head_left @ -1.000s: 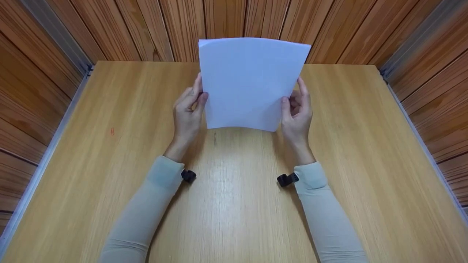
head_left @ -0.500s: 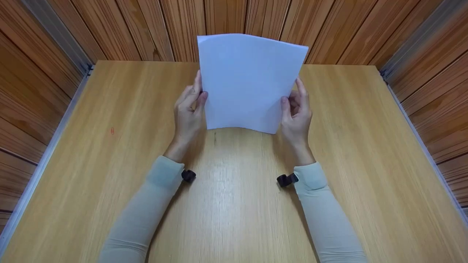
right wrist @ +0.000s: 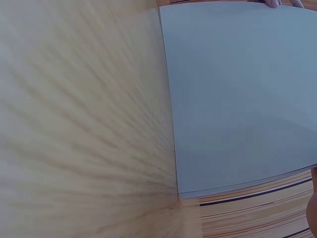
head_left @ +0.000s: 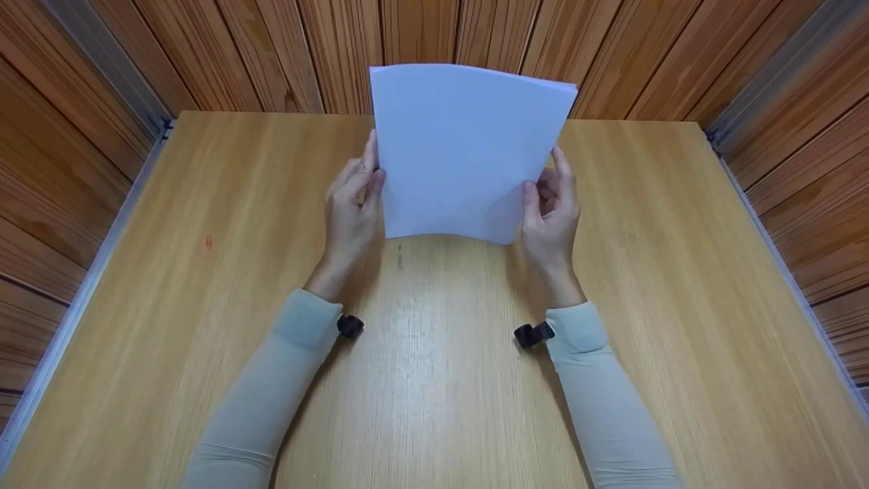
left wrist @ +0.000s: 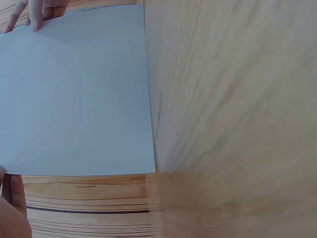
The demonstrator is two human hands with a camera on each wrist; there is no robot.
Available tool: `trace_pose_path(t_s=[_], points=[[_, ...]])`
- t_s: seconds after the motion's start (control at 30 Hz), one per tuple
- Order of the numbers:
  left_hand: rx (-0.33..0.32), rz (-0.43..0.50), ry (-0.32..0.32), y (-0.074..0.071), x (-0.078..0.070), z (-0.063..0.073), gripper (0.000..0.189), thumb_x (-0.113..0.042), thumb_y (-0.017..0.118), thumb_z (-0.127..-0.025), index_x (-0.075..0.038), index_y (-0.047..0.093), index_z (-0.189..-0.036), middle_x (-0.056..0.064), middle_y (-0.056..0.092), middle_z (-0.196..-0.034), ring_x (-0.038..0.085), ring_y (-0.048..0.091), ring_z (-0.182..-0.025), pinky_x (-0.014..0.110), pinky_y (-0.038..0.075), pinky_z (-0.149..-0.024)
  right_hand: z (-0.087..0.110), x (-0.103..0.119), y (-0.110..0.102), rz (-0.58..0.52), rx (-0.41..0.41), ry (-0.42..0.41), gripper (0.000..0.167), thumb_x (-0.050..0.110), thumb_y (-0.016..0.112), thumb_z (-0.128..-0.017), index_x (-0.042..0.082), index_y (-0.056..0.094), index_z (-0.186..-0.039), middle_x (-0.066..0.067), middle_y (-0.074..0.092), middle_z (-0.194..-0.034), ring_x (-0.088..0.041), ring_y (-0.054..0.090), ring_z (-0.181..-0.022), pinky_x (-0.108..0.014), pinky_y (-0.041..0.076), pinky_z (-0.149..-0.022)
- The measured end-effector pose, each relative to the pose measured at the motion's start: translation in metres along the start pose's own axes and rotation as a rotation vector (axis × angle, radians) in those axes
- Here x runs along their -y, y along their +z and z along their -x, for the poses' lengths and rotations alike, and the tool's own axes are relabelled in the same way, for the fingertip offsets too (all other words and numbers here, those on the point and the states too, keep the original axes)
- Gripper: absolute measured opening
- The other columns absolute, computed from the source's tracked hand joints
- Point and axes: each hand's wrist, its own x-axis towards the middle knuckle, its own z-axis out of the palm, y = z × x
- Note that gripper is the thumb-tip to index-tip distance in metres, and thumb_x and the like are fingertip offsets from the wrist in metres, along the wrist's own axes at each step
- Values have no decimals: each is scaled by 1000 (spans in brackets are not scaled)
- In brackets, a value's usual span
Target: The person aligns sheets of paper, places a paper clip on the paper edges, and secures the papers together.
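Note:
A stack of white paper sheets [head_left: 468,156] stands tilted up between both hands, its face toward the head camera and its top edge bowed. My left hand [head_left: 349,210] grips the left edge, thumb on the front and fingers behind. On the opposite edge my right hand [head_left: 553,210] holds the stack the same way, its thumb lying on the front. In the right wrist view, the layered edges of the paper [right wrist: 242,104] show several sheets together. Its lower edge comes right down at the table in the left wrist view, where the paper [left wrist: 79,99] fills the left half.
A small red paper clip [head_left: 209,242] lies on the wooden table [head_left: 421,380] at the left. Wood-plank walls [head_left: 421,34] rise behind the table and on both sides. Metal rails [head_left: 102,265] run along the table's side edges.
The paper's top left corner rises slightly and its bottom edge dips, then lifts a little, as the stack shifts between the hands. Both hands keep their hold; the paper clip stays put.

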Motion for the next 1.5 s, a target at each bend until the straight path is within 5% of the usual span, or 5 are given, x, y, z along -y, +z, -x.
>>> trace_pose_path(t_s=[0.4, 0.8, 1.5], points=[[-78, 41, 49, 0, 4, 1, 47, -8, 66, -105, -4, 56, -151, 12, 74, -104, 16, 54, -85, 22, 42, -74, -1, 2, 1, -9, 3, 30, 55, -6, 59, -104, -6, 40, -156, -19, 71, -115, -20, 68, -99, -25, 56, -86], [-82, 110, 33, 1, 2, 0, 46, -6, 67, -103, -5, 59, -149, 11, 76, -107, 18, 62, -91, 21, 50, -81, -7, 13, -1, -47, 10, 44, 59, -5, 58, -105, -4, 36, -160, -17, 70, -121, -22, 69, -106, -30, 56, -92], [-88, 78, 57, 2, 2, 0, 46, -4, 69, -103, -5, 59, -148, 11, 74, -100, 15, 60, -87, 19, 51, -80, -37, 32, -11, -110, 15, 52, 64, -6, 59, -102, -1, 36, -161, -13, 71, -112, -27, 67, -100, -32, 53, -86]])
